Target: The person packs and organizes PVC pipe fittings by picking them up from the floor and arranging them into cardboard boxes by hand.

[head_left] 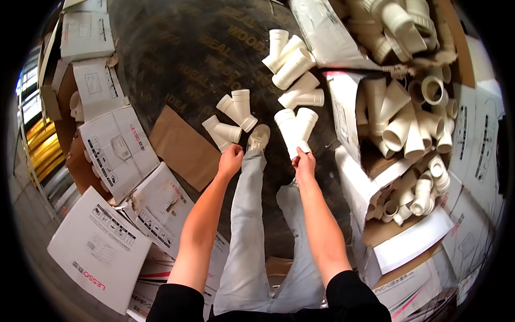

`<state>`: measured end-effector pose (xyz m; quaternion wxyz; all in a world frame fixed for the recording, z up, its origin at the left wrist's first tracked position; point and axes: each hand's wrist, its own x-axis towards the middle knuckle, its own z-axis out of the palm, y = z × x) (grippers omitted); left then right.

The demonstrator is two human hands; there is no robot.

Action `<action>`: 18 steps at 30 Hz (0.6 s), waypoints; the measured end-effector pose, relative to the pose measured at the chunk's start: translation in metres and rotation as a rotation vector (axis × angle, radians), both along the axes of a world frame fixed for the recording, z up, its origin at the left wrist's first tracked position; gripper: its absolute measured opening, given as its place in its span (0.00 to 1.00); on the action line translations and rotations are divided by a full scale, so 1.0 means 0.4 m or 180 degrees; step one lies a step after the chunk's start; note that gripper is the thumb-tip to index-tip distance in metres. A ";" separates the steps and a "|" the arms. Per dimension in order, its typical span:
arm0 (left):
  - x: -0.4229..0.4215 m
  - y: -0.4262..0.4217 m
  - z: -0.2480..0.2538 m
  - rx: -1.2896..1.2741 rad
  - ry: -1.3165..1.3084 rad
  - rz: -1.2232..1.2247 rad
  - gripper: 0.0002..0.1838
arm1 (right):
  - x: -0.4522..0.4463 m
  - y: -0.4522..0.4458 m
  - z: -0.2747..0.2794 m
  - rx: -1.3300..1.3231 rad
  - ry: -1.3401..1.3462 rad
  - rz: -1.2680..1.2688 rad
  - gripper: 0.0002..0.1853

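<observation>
My right hand is closed on the lower end of a white Y-shaped pipe fitting, its two branches pointing away from me. My left hand has its fingers curled at the near end of another white Y-shaped fitting; the fingers partly hide that end. Just beyond it lies a similar pipe fitting on the dark floor. Past my right hand, a Y fitting and several more fittings lie close together in a line.
Open cartons on the right hold many white fittings and smaller elbows. White boxes line the left side. A flat brown cardboard sheet lies on the dark printed floor. My shoe stands between the hands.
</observation>
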<state>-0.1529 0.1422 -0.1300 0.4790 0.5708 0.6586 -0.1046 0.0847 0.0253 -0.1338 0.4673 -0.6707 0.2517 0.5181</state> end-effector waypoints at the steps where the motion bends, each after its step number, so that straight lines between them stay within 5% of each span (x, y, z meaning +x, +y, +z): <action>1: 0.004 0.015 -0.001 0.0087 0.0016 -0.0022 0.15 | -0.005 0.021 0.014 0.0036 -0.0064 0.0197 0.06; 9: -0.019 0.140 -0.058 0.0197 0.0291 0.0383 0.19 | -0.069 0.209 0.057 0.0243 -0.0255 0.1047 0.09; 18: -0.178 0.230 -0.247 0.0719 0.0881 -0.0076 0.30 | -0.114 0.306 -0.015 0.0207 -0.0353 0.1504 0.08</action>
